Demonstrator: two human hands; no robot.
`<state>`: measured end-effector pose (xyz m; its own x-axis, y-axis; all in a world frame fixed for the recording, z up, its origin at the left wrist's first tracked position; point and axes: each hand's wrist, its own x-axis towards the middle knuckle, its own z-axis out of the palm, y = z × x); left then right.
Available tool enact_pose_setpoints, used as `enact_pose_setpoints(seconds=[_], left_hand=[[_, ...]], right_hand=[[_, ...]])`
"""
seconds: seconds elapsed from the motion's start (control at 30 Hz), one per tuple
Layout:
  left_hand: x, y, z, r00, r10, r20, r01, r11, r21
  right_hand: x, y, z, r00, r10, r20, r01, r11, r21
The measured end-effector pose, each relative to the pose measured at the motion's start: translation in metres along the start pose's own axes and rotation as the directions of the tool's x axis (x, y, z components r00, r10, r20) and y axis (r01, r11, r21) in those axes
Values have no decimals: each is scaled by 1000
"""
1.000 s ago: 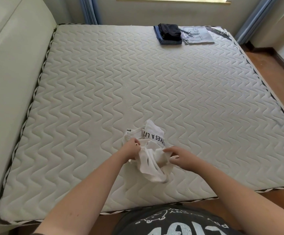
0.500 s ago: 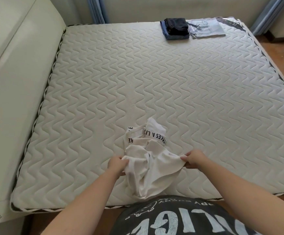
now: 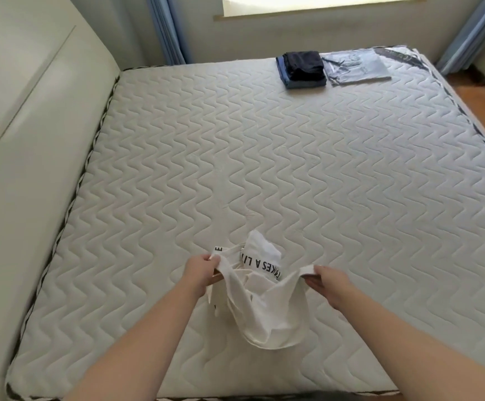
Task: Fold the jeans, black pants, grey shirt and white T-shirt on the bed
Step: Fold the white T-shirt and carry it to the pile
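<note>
A crumpled white T-shirt (image 3: pixel 267 311) with black lettering hangs between my hands over the near part of the quilted bed (image 3: pixel 264 157). My left hand (image 3: pixel 200 270) pinches one edge of it and my right hand (image 3: pixel 329 283) pinches the other, stretching the fabric between them. At the far side of the bed the folded black pants (image 3: pixel 303 65) lie on top of the folded jeans (image 3: pixel 286 79). Beside them on the right lies the folded grey shirt (image 3: pixel 357 66), flat.
A padded headboard (image 3: pixel 32 125) runs along the bed's left side. Blue curtains (image 3: pixel 169 30) and a window sill stand behind the far edge. Wooden floor (image 3: pixel 484 94) shows past the right edge.
My hands have moved apart and lifted, spreading the T-shirt from a bunched heap into a hanging stretch. The view has tilted up.
</note>
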<state>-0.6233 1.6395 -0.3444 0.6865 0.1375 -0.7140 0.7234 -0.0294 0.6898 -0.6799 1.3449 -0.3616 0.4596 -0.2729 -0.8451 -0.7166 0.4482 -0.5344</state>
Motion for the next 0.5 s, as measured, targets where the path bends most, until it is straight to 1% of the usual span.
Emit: enact_pose_setpoints(seconds=[0.07, 0.1, 0.17, 0.23, 0.33, 0.37, 0.43, 0.5], left_hand=[[19, 48, 4, 996, 85, -43, -84, 996, 12], [27, 75, 5, 990, 128, -60, -127, 992, 12], [39, 138, 9, 979, 188, -83, -193, 980, -53], [47, 206, 9, 965, 231, -125, -249, 956, -154], [49, 310, 4, 943, 286, -169, -321, 917, -238], [45, 342, 0, 930, 316, -190, -358, 897, -258], [38, 402, -10, 887, 399, -232, -454, 845, -282], [31, 455, -26, 841, 471, -266, -533, 802, -268]], right_hand=[[7, -49, 22, 995, -97, 1, 96, 991, 98], [9, -76, 33, 988, -155, 15, 153, 982, 108], [5, -135, 58, 954, -289, 75, 285, 957, 61], [-4, -200, 83, 907, -410, 96, 405, 912, 69], [-27, -306, 110, 839, -544, 20, 542, 838, 71], [-37, -339, 114, 803, -596, 26, 593, 802, 68], [-61, -399, 118, 717, -694, 64, 687, 719, 99], [-88, -447, 114, 663, -748, 8, 735, 654, 179]])
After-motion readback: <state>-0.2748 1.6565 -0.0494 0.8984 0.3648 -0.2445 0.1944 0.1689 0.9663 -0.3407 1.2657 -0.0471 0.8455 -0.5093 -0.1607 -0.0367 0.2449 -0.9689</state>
